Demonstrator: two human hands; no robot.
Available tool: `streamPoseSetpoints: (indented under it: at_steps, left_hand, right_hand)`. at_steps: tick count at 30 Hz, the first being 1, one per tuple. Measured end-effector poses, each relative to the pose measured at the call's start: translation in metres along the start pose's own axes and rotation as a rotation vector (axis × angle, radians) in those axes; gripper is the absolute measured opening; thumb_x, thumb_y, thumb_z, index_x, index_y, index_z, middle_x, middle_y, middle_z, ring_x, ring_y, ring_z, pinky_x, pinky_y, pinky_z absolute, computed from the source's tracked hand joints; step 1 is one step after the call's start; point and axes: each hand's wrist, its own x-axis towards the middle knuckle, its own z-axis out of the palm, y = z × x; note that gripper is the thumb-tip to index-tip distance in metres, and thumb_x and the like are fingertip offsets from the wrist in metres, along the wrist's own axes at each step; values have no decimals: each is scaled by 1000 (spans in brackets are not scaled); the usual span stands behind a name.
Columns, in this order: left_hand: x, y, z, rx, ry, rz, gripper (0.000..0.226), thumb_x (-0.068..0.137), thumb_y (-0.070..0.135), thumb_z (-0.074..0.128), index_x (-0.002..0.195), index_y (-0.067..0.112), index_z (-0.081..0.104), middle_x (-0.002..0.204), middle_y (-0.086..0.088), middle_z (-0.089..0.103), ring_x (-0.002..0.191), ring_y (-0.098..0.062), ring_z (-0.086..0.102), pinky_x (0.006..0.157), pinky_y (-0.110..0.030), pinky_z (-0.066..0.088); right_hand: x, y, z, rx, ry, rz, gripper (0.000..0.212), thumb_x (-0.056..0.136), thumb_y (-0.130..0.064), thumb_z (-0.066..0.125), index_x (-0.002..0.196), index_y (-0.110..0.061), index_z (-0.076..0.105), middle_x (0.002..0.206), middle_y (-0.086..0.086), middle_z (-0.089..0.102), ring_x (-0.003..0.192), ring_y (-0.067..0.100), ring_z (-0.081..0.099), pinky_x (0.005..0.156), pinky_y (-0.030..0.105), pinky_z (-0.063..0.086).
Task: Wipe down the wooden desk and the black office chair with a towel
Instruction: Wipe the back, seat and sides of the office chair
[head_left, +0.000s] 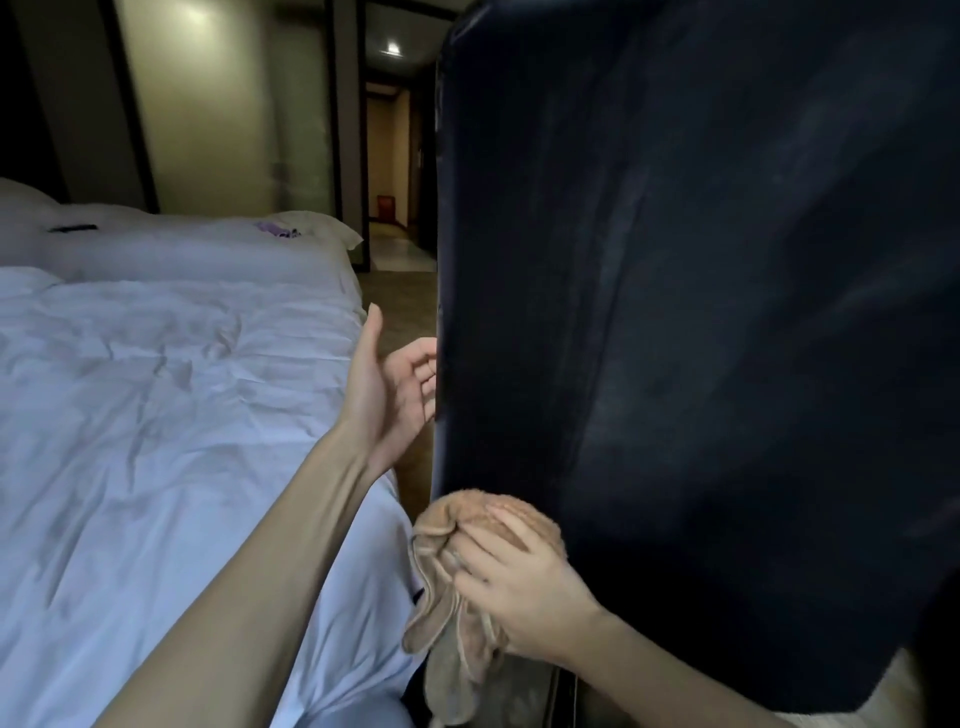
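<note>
hotel-like bedroom: bed with white bedding, pillows, dim hallway beyond.

Two bare forearms in shot, both uncovered right up to the frame edge, and the left forearm is long and lean, with tendons ridged near the wrist. The left grip is a bare hand with slim fingers. The right grip shows short, plain nails on rounded fingertips.
</note>
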Motion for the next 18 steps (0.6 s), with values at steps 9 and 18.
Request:
streamPoseSetpoints:
  at_steps: [9, 18]
  left_hand:
    - [4, -12, 14, -5, 145, 12, 39, 105, 49, 49, 115, 18, 72, 103, -1, 77, 99, -16, 72, 83, -31, 54]
    - [24, 33, 32, 75, 161, 242, 40, 102, 41, 49, 130, 20, 67, 121, -6, 74, 90, -9, 68, 70, -16, 53]
  right_hand:
    - [24, 86, -130, -57, 408, 93, 24, 90, -22, 64, 110, -15, 75, 130, 11, 69, 131, 32, 60, 114, 57, 40]
    - [60, 221, -316, -391, 438, 403, 59, 80, -56, 61, 125, -19, 56, 145, 2, 54, 134, 32, 49, 105, 53, 35]
